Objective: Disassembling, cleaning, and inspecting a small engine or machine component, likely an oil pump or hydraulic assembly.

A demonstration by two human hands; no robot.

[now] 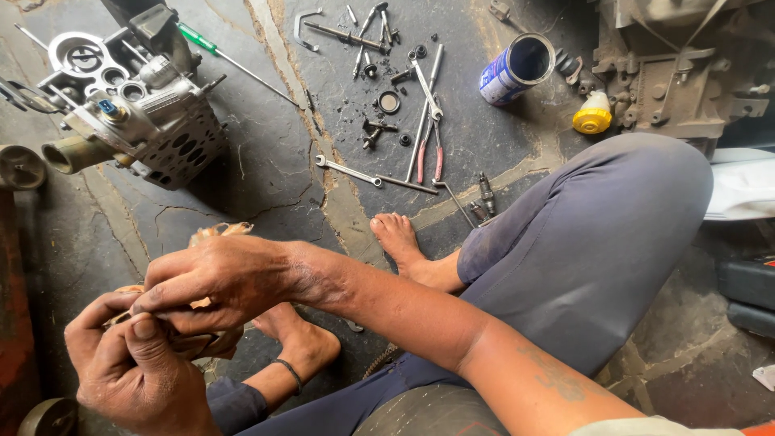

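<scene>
— Fingers (161, 311) of both our hands are closed on the same thing at the lower left of the frame: a wad of pale, frayed rag (216, 234). Our right hand (218, 278) lies on top, knuckles up, pinching the cloth between thumb and forefinger.

— And our left hand (133, 367) sits just beneath it, thumb pressed over the bundle, fingers curled under it. Whether anything is wrapped inside the rag, we cannot tell.

— Agreed. The rag itself shows only as a tuft above our right knuckles and a strip below them, over our bare foot (303, 343) with its dark anklet.

— Our other foot (400, 242) rests near the middle of the frame, on the cracked dark floor (266, 186).

— At the upper left stands a grey engine part (133, 101) with round bores along its side, well apart from our hands. A green-handled screwdriver (234, 60) lies just beside it.

— Upper middle, we see loose tools scattered: a spanner (347, 171), red-handled pliers (432, 149), small bolts and rings.

— Further right lies a blue tin (517, 69) on its side, open mouth towards us, and near it a yellow-capped bottle (593, 113) by a grimy machine casing (678, 73).
</scene>
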